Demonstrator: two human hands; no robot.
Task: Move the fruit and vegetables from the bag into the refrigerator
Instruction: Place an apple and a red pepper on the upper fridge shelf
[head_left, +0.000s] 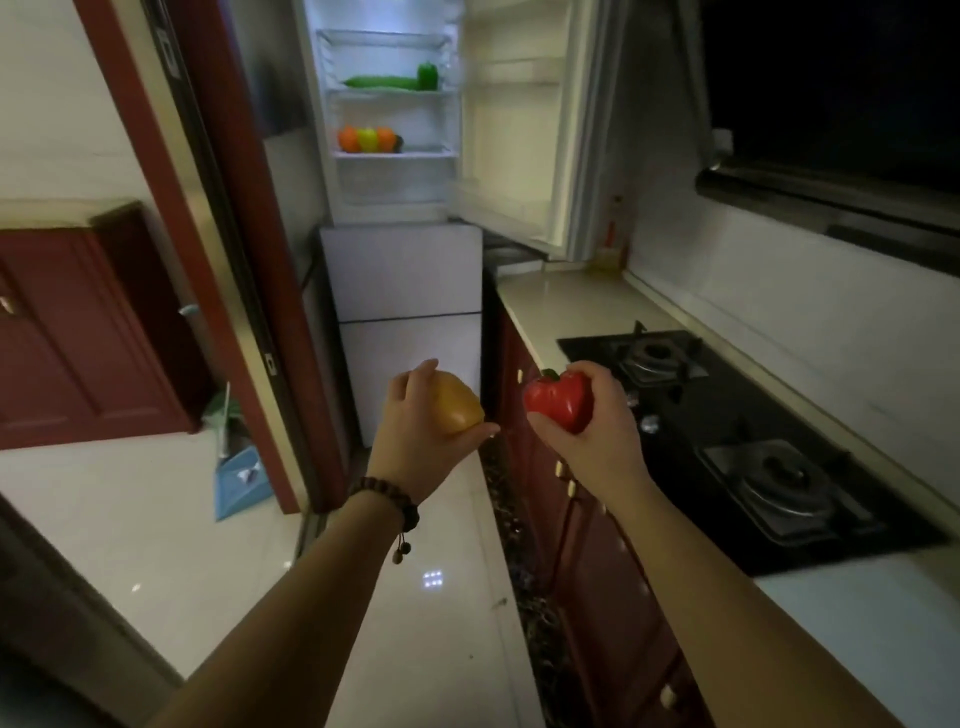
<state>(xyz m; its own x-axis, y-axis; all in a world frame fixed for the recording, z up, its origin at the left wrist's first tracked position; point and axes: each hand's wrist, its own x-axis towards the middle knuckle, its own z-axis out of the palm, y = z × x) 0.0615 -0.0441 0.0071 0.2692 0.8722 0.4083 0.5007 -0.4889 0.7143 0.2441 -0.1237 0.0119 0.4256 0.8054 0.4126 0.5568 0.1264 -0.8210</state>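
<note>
My left hand (415, 436) grips a yellow-orange bell pepper (457, 408) in front of me. My right hand (592, 431) grips a red bell pepper (558, 400) with a green stem. Both are held out at waist height, well short of the refrigerator (400, 270) ahead. Its upper door (514, 119) stands open to the right. On one shelf lie a green cucumber (381, 82) and a green pepper (427, 76). The shelf below holds oranges (349, 139) and a yellow-green fruit (368, 139). No bag is in view.
A counter (561, 306) with a black gas hob (727, 415) runs along the right, above dark red cabinets (613, 582). A red door frame (249, 291) stands on the left, with a blue dustpan (241, 480) at its foot. White floor tiles (426, 597) lead to the refrigerator.
</note>
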